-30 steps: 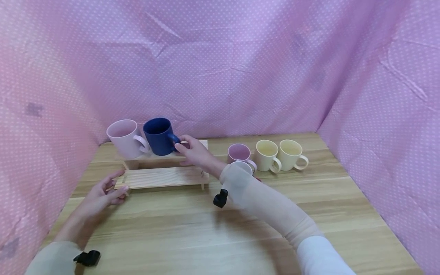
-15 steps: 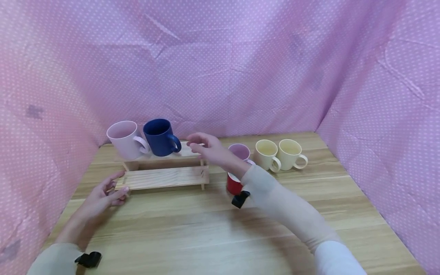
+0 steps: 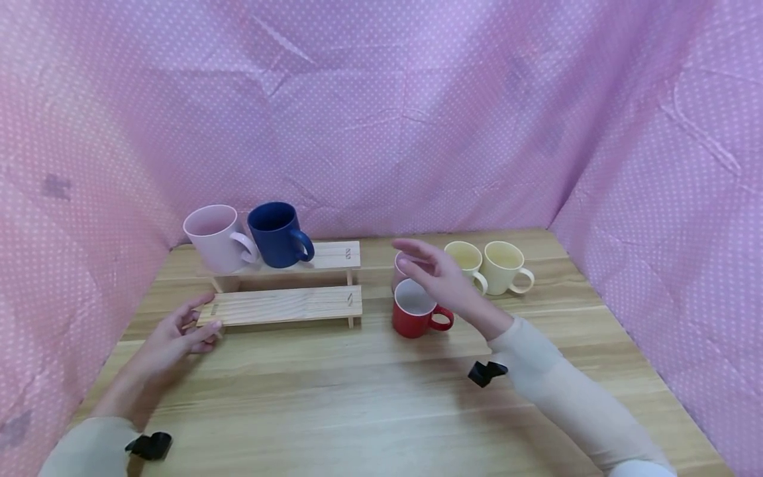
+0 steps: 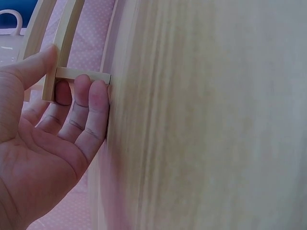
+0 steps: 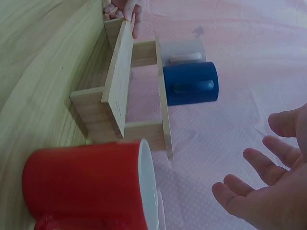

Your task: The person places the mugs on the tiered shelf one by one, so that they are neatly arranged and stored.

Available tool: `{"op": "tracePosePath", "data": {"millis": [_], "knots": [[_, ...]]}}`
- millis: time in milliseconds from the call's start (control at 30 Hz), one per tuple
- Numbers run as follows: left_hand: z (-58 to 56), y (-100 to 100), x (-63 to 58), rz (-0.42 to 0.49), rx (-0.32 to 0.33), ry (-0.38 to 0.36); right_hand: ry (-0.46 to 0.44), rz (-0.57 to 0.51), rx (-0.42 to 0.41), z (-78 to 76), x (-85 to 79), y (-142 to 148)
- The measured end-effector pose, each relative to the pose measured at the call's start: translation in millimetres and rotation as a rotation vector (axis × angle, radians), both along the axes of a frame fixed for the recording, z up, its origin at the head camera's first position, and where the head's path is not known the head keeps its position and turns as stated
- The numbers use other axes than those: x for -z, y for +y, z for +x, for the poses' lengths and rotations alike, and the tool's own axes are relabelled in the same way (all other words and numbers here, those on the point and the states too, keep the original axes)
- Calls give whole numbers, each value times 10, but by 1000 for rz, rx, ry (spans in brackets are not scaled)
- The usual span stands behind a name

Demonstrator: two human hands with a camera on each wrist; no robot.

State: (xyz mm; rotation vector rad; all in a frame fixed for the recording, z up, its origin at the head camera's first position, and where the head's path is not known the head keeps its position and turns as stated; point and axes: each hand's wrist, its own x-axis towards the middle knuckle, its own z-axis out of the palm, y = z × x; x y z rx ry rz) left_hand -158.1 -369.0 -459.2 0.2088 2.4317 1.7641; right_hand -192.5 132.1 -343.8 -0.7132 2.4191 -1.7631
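My left hand (image 3: 169, 341) grips the left end of a two-tier wooden shelf (image 3: 286, 306), thumb over the lower board and fingers below it in the left wrist view (image 4: 50, 129). On the upper tier a pale pink mug (image 3: 211, 250) stands beside a dark blue mug (image 3: 275, 240), both handles turned right. My right hand (image 3: 447, 281) is held above the table with loosely bent fingers and nothing in them. Below it stands a red mug (image 3: 410, 323) with a white inside. A mauve mug (image 3: 398, 271) behind is mostly hidden by this hand.
Two pale yellow mugs, a left one (image 3: 461, 254) and a right one (image 3: 499, 275), stand side by side farther right on the wood-grain table (image 3: 334, 404). Pink dotted cloth (image 3: 381, 132) hangs round the back and sides.
My right hand has let go of the blue mug's handle and moved right, over the red and mauve mugs. The blue mug stays on the upper tier; my left hand keeps its place.
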Motion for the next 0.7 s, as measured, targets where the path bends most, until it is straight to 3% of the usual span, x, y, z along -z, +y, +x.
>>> {"op": "tracePosePath", "data": {"millis": [233, 500, 700], "knots": [[-5, 19, -18, 5, 2, -7, 20, 15, 30, 99, 142, 326], [-35, 61, -53, -4, 2, -9, -1, 9, 72, 232, 531, 628], [7, 10, -40, 3, 9, -5, -21, 31, 51, 313, 756, 728]]}}
